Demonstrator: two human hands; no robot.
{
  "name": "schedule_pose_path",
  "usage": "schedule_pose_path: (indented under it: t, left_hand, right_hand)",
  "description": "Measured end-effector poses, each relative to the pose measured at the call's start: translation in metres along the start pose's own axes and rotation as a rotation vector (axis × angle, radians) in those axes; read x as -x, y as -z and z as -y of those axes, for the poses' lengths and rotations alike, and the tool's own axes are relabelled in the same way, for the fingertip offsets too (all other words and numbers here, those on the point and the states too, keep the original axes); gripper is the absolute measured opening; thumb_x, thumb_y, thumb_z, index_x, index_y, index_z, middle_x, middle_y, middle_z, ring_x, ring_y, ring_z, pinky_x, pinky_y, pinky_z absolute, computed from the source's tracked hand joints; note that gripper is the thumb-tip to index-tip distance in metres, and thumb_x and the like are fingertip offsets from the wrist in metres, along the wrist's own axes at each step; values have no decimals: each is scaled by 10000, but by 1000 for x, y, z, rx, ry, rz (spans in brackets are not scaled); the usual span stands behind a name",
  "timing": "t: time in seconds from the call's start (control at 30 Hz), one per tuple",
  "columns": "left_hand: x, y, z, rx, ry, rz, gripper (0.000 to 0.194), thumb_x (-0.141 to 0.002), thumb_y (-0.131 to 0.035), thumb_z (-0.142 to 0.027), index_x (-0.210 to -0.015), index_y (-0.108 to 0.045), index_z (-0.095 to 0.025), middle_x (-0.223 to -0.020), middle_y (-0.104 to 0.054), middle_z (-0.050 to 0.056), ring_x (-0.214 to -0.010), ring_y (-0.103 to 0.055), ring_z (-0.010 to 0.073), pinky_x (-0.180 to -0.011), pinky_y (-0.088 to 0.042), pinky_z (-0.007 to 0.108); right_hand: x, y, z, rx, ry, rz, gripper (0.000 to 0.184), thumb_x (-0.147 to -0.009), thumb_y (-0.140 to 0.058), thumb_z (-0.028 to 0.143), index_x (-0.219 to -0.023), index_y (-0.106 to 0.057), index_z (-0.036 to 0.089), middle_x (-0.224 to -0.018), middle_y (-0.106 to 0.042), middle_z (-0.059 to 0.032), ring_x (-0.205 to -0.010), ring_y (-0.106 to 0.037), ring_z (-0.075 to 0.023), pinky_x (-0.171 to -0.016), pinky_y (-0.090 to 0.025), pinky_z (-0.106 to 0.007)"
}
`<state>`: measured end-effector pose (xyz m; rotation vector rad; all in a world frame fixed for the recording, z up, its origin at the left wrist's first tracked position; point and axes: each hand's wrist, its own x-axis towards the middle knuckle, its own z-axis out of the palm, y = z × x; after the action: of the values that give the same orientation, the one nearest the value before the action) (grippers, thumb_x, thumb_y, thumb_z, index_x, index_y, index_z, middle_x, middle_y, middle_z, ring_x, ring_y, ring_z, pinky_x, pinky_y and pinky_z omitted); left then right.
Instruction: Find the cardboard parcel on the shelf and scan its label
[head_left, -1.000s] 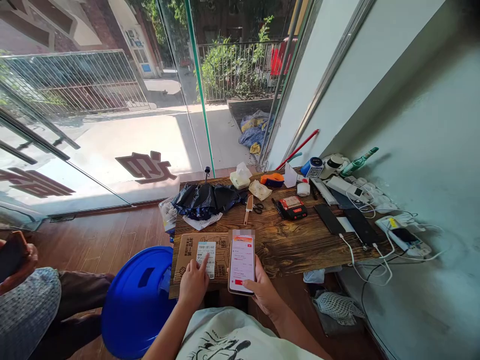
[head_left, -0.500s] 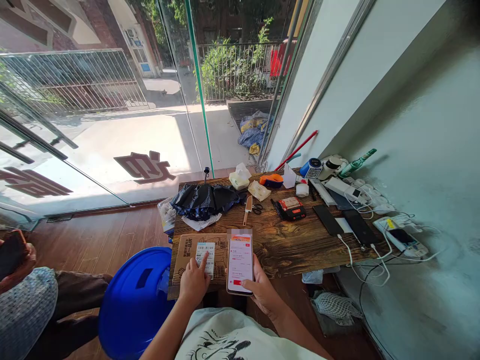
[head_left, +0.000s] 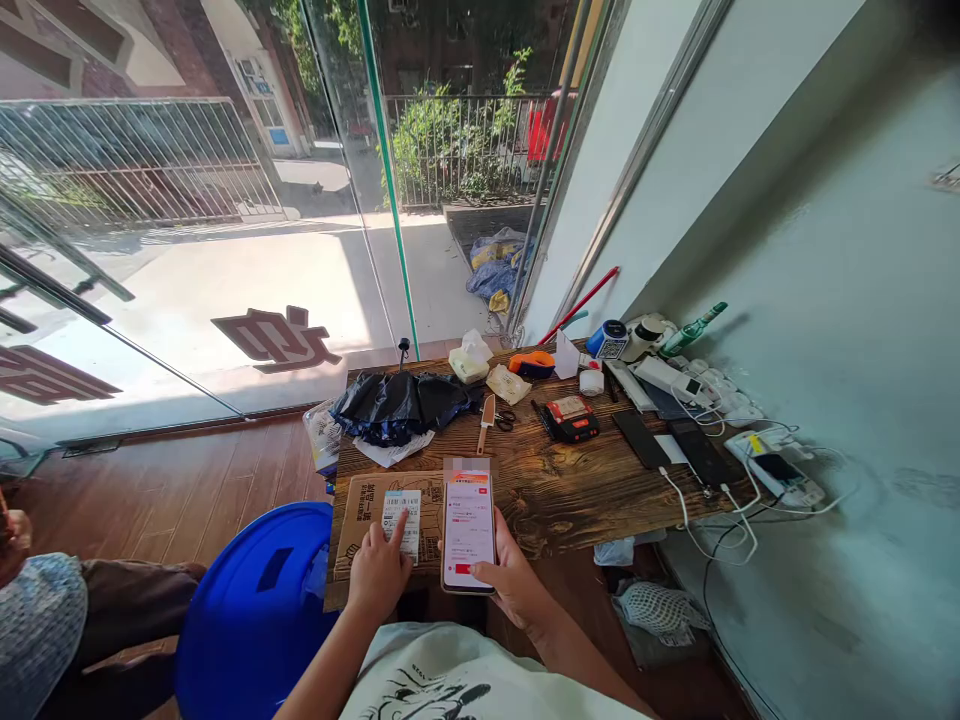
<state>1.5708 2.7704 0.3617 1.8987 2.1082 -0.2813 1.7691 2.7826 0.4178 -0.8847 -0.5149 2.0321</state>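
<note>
In my right hand [head_left: 510, 575] I hold a smartphone [head_left: 469, 520] upright, its lit screen facing me and my thumb on the lower part of the screen. My left hand [head_left: 381, 570] holds nothing; its index finger stretches out onto a white shipping label [head_left: 409, 505], while the other fingers are partly bent. The label is stuck on a flat brown cardboard box [head_left: 352, 530] with dark printing, lying at the front left of the wooden table. The phone covers the box's right end.
On the wooden table [head_left: 555, 500] lie a black plastic bag [head_left: 405, 405], a sheathed knife [head_left: 487, 420], scissors [head_left: 505, 420], a black-and-red device [head_left: 568, 418] and charging phones [head_left: 701, 452]. A blue bin [head_left: 247, 620] stands at the left, near a seated person [head_left: 45, 620].
The whole view has shifted slightly, so things appear a little further left. My index finger remains on the label and the phone stays in my right hand.
</note>
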Motion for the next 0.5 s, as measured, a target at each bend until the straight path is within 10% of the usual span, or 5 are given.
schedule_pose_path:
  t: [0.3, 0.5]
  left_hand:
    - [-1, 4, -1, 188, 63, 27, 645, -784, -421, -150, -1416, -356, -263, -1059, -508, 139, -1029, -501, 293, -896, -405, 429]
    - [-5, 28, -6, 697, 115, 85, 540, -801, -419, -269, -1310, -460, -91, -1085, -554, 179, -1031, -545, 277, -940, -398, 430]
  right_hand:
    - [7, -12, 12, 21, 16, 91, 841, -555, -777, 213, -1253, -314, 282, -1129, -658, -84, -1091, -610, -293, -926, -452, -514]
    - [11, -22, 17, -1, 17, 68, 730, -604, -702, 166, -1241, -371, 291, -1157, -643, -45, -1058, -618, -249, -940, -449, -456]
